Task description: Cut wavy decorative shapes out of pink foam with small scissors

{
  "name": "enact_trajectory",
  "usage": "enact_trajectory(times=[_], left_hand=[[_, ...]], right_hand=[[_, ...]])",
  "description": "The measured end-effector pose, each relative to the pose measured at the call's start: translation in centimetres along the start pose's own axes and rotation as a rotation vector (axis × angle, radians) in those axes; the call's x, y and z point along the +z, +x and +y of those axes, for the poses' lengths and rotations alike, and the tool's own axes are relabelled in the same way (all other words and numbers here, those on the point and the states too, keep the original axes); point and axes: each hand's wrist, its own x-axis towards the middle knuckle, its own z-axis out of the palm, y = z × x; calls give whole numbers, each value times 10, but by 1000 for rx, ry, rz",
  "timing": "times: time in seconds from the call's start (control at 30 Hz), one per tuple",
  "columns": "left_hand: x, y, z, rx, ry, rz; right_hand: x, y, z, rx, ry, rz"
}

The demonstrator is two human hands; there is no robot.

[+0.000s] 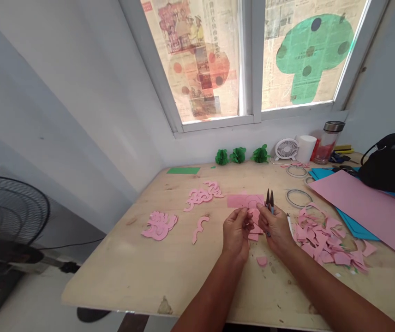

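Scissors [270, 201] with dark blades pointing up sit in my right hand [276, 229], its fingers curled around their handles. My left hand [235, 230] is beside it, thumb and fingertips pinched on pink paper that the fingers mostly hide. A pink paper strip with drawn curved outlines [236, 201] shows just beyond both hands. More pink paper pieces [254, 237] show between and below the hands. To the left lie a curvy pink cutout [200, 228], a group of wavy cutouts [202, 195] and a stack of cutouts [160, 226].
Pink scraps [325, 240] are heaped right of my right hand. Behind them are a metal ring [299, 198], a large pink sheet [363, 207] and blue sheets [358, 226]. Green paper balls [238, 155], a small fan [286, 149] and a glass bottle [327, 145] line the back.
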Motion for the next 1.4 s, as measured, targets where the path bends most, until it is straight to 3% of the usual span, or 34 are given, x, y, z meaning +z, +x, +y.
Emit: enact_trajectory(times=[0.13,0.3,0.7,0.87,1.4], left_hand=[[0,7,4,82,74,-18],[0,14,1,68,212,-73],[18,28,4,130,29,4],[24,26,2,150,40,-62],[19,20,7,222,104,-93]], right_hand=[[4,-5,2,16,-45,20],[7,-7,1,4,-89,49],[-3,-2,1,12,-58,-103],[-3,-3,1,25,-75,-138],[-4,-4,3,36,-159,-203]])
